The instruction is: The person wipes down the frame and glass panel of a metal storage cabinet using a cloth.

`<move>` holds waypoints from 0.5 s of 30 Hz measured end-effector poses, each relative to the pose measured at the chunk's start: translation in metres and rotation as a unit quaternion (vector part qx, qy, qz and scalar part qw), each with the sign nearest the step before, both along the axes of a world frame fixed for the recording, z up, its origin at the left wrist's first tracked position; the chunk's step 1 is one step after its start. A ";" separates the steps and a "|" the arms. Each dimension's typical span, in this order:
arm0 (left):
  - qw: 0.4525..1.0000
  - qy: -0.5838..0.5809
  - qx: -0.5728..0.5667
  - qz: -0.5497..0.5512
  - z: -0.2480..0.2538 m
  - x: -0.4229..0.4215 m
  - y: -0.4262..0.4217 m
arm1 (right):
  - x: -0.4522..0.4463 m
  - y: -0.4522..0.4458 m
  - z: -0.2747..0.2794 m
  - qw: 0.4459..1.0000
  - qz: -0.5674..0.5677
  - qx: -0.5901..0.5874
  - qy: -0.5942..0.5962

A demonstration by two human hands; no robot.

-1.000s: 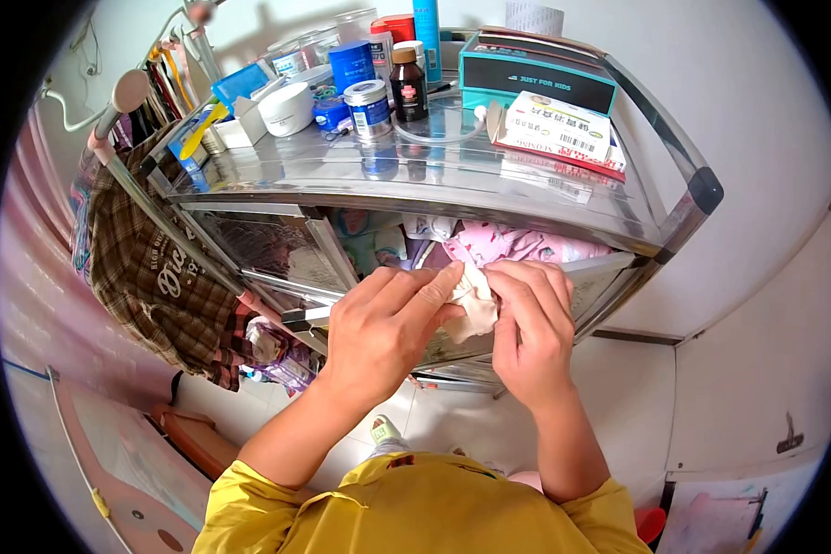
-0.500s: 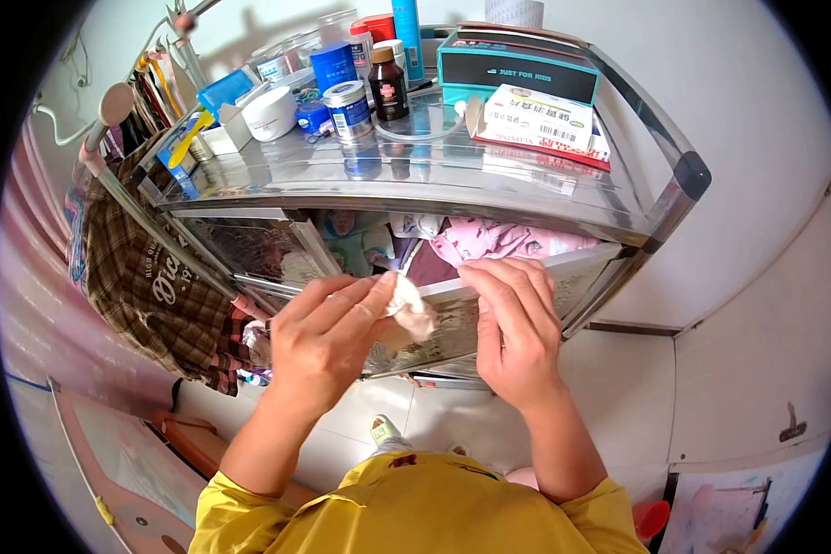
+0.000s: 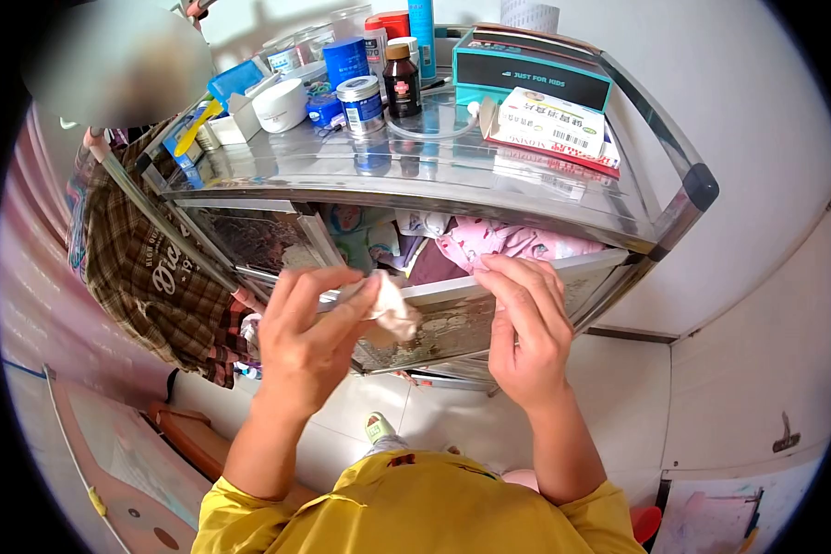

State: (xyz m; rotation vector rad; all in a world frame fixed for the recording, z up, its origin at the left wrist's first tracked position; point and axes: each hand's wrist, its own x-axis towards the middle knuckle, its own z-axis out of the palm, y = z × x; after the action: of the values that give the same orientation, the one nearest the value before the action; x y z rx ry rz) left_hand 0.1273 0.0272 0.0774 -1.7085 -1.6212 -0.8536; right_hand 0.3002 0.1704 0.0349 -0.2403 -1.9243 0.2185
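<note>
Metal cabinet (image 3: 277, 168) stands cluttered on top, drawer (image 3: 454, 321) open, clothes (image 3: 522, 242) inside. Left hand (image 3: 309, 323) pinches pale cloth (image 3: 394, 312) outside it, crumpled, not folded. Right hand (image 3: 531, 331) apparently empty, thumb and fingers apart.

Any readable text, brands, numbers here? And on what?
"JUST FOR KIDS": teal-and-black box
"Dic…": plaid shirt, rest of the word lost in a fold
White carton: Chinese characters and a barcode, too small to quote safely
Red-edged box under it: lettering partly covered, unreadable
Brown bottle, silver-lidded tin, tall blue can: print too small
</note>
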 end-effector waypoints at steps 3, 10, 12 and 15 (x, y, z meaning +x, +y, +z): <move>0.999 -0.028 -0.031 0.001 -0.008 -0.008 -0.013 | -0.002 -0.001 -0.001 1.000 0.001 0.000 0.011; 0.999 0.007 -0.016 -0.040 -0.010 0.014 0.019 | 0.001 -0.002 0.001 1.000 0.006 -0.004 0.012; 0.998 0.002 -0.016 -0.053 -0.007 0.022 0.027 | 0.002 -0.001 0.002 1.000 0.004 0.001 0.009; 0.998 0.012 -0.039 -0.045 -0.006 0.024 0.027 | 0.003 -0.001 0.002 1.000 0.002 0.003 0.002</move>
State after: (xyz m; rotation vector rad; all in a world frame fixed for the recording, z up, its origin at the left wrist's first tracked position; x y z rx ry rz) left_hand 0.1513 0.0541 0.0715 -1.8500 -1.5904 -0.8190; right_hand 0.3035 0.1698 0.0367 -0.2332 -1.9220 0.2157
